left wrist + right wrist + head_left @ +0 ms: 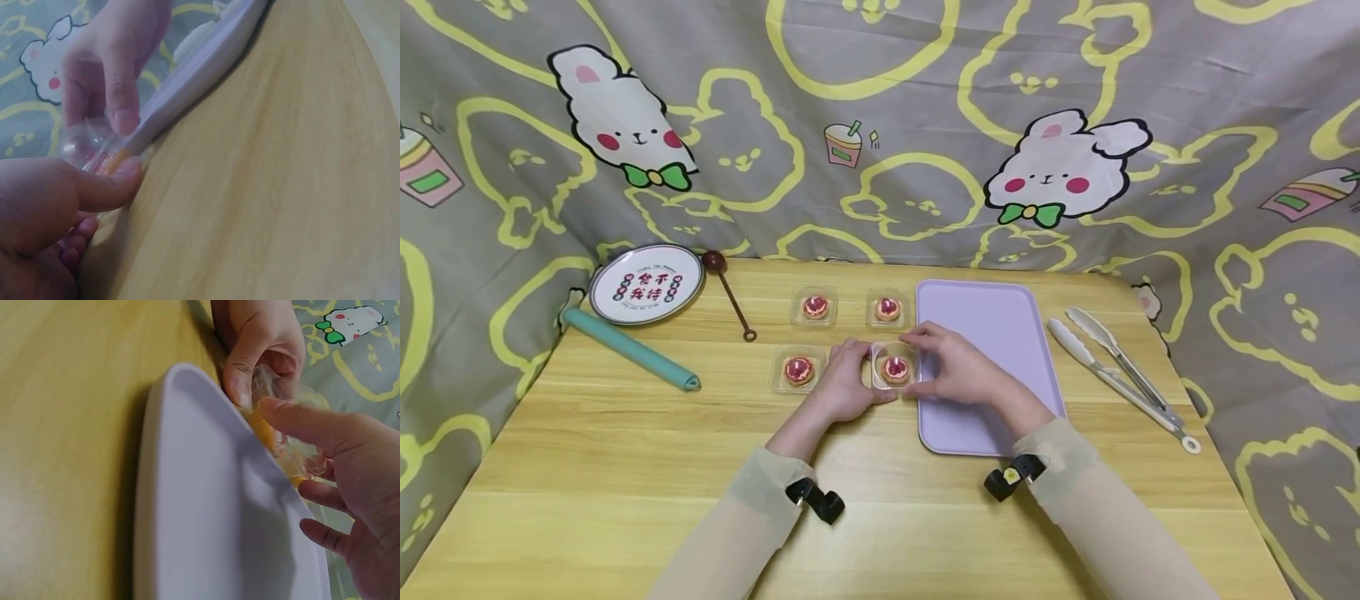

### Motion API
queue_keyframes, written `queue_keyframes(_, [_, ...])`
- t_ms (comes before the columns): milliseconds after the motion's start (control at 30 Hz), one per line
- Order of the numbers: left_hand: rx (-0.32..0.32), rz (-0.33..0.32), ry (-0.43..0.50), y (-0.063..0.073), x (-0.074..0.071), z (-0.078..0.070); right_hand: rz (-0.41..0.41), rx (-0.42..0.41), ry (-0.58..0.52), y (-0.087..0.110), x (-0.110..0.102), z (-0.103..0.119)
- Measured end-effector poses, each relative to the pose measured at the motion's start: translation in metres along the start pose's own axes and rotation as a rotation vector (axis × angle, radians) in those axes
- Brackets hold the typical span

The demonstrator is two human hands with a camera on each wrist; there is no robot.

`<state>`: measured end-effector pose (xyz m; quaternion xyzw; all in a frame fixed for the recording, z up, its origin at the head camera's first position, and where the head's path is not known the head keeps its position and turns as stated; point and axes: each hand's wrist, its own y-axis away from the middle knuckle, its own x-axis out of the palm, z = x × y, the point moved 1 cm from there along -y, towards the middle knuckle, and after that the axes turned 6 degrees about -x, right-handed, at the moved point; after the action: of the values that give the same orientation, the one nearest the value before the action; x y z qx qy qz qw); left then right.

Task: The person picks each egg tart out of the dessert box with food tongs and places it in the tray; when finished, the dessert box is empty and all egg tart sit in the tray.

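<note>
A clear plastic box with a red-topped tart (895, 369) inside is held between both hands, just left of the lilac tray (988, 333). My left hand (847, 383) grips its left side, with the thumb along the near edge. From the right, my right hand (961, 367) reaches over the tray's left rim and holds the box between thumb and fingers. In the right wrist view, the right thumb (300, 422) lies on the clear plastic. Another boxed tart (798, 370) sits just left of my left hand, partly covered by it.
Two more boxed tarts stand behind, one at left (815, 307) and one at right (887, 309). Tongs (1120, 367) lie right of the tray. Farther left are a long-handled brown spoon (730, 292), a white plate (646, 284) and a teal roll (632, 348). A patterned curtain encloses the table.
</note>
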<state>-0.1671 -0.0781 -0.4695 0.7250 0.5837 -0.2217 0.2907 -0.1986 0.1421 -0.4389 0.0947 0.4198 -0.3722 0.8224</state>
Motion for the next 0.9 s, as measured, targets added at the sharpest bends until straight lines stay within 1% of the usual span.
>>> queue_keyframes(200, [0.02, 0.009, 0.002, -0.0008, -0.0007, 0.0009, 0.009, 0.023, 0.025, 0.0013, 0.0029, -0.0026])
queue_keyframes(467, [0.026, 0.017, -0.01, -0.0003, -0.0013, 0.0009, 0.038, 0.041, 0.055, 0.0003, 0.0016, -0.0018])
queue_keyframes(667, [0.021, 0.027, -0.01, 0.0, -0.0021, -0.0001, 0.036, 0.045, 0.064, -0.0004, 0.0005, -0.0006])
queue_keyframes(900, [0.008, 0.032, -0.02, 0.0009, -0.0028, -0.0004, 0.037, 0.047, 0.106, -0.0004, 0.0011, -0.0003])
